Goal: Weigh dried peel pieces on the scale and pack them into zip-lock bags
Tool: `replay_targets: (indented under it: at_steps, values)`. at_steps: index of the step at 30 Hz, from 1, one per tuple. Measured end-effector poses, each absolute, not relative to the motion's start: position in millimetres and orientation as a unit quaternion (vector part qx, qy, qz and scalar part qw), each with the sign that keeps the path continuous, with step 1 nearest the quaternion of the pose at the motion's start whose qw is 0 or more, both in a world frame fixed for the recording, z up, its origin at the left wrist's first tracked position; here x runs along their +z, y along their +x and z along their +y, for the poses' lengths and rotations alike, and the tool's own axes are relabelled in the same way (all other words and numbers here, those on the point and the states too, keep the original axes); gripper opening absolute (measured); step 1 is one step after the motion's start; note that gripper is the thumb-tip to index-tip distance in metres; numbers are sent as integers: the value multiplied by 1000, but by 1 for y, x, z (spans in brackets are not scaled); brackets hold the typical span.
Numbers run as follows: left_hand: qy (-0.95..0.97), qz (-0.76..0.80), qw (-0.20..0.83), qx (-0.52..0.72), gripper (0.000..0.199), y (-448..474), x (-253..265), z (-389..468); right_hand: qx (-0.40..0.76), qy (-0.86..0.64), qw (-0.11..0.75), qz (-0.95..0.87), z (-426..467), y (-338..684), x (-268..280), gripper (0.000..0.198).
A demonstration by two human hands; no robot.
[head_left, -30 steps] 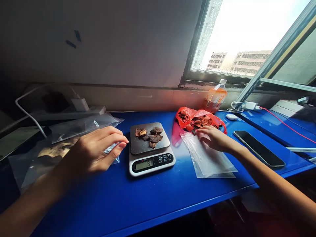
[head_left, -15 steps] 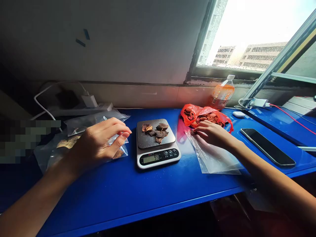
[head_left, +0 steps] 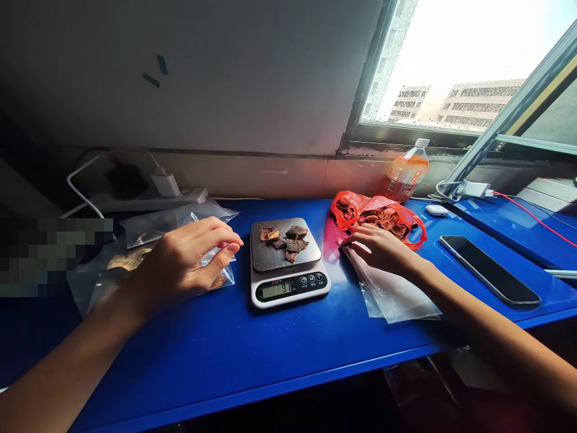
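Observation:
In the head view my left hand hovers left of the scale, thumb and fingertips closed together, with nothing visible in them. The white kitchen scale carries several dark brown dried pieces and some lighter curled peel on its steel plate. A number starting with 9 shows on its display. On the right, my right hand is closed at the top end of a clear plastic zip bag; its fingertips are partly hidden. Behind it lies an open red plastic bag full of reddish-brown dried slices.
Clear bags with dried pieces lie behind my left forearm. A power strip and charger stand at the back left. To the right are a phone, an earphone case and an orange drink bottle. The blue table's front edge runs below.
My right hand has shifted slightly left, and the clear bag under it has moved and bent a little. The last digit on the scale has changed. My left hand stays nearly still.

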State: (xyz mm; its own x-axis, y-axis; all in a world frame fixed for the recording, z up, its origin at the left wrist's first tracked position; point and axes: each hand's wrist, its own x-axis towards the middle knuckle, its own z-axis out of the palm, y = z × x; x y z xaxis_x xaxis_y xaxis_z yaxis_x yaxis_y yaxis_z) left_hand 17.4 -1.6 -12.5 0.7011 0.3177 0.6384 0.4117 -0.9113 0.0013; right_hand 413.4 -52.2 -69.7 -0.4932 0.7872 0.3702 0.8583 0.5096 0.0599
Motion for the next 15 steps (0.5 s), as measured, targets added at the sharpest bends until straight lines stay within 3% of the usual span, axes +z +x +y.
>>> replay_targets:
  at_steps: [6, 11, 15]
  values:
    - [-923, -198, 63, -324, 12, 18, -12, -2, -161, -549, 255, -779, -40, 448, -64, 20]
    - [-922, -197, 73, -326, 14, 20, -12, 0, -213, -660, 196, -693, -25, 483, -64, 24]
    - [-921, -210, 53, -323, 15, 19, -13, 2, -199, -661, 160, -705, -17, 487, -67, 28]
